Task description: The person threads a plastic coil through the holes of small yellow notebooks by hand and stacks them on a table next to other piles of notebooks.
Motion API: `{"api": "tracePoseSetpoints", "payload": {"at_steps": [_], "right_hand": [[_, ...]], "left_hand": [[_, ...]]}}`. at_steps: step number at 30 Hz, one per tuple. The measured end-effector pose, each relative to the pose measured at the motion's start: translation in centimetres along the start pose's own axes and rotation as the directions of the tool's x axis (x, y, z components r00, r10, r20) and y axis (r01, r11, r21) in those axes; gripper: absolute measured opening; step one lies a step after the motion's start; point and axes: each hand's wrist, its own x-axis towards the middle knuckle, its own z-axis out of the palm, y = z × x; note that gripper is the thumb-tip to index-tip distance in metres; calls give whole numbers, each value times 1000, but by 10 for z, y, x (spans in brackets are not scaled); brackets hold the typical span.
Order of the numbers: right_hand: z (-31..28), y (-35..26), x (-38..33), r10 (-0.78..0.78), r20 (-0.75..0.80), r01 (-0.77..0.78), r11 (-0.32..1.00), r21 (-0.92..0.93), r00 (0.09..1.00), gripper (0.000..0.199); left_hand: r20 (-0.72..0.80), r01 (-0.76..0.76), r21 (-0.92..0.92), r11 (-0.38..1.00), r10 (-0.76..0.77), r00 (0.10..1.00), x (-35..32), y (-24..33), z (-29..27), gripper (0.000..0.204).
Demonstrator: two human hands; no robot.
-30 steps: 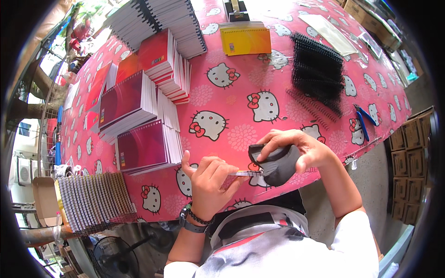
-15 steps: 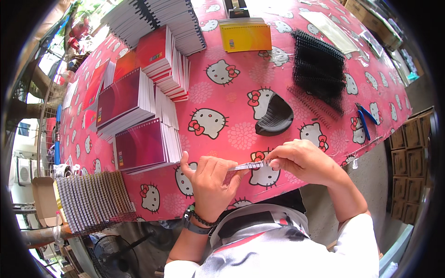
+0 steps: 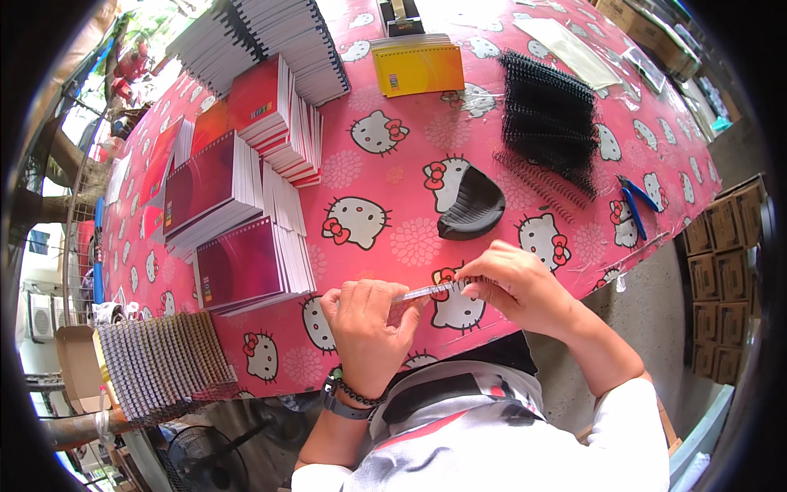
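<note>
Over the near edge of the table, my left hand [image 3: 369, 328] grips a thin notebook [image 3: 418, 293], which I see edge-on. A dark wire binding coil [image 3: 461, 284] runs along the notebook's right part. My right hand [image 3: 520, 287] pinches this coil at its right end between thumb and fingers. How far the wire has gone through the holes is too small to tell. Just beyond my hands lies a black, ridged, rounded object [image 3: 473, 205]. To the right are black wire coils [image 3: 548, 115] in a pile, with loose coils [image 3: 541, 184] at its near side.
Purple-covered notebooks [image 3: 246, 258], red-covered notebooks [image 3: 262, 90] and tall white coil-bound books [image 3: 287, 49] stand stacked at left. Bound notebooks [image 3: 164, 361] sit at the near left corner. Yellow notebooks [image 3: 418, 70] lie at the back; blue-handled pliers [image 3: 635, 205] lie right.
The whole view has shifted slightly, so the table's things appear a little further left. Both hands keep their hold; more dark wire now shows beneath my right fingers.
</note>
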Motion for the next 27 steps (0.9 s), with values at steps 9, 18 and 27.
{"api": "tracePoseSetpoints", "payload": {"at_steps": [9,18,27], "right_hand": [[3,0,1,-144,-70,134,983,-128,987,12],[-19,24,19,-131,23,132,987,-90,991,24],[-12,69,42,-48,-37,27,894,-447,998,67]], "left_hand": [[-9,-130,-120,984,129,992,4,6,7,28],[79,-194,-110,975,204,976,3,3,2,22],[178,-245,-70,967,254,951,6,4,-6,21]]}}
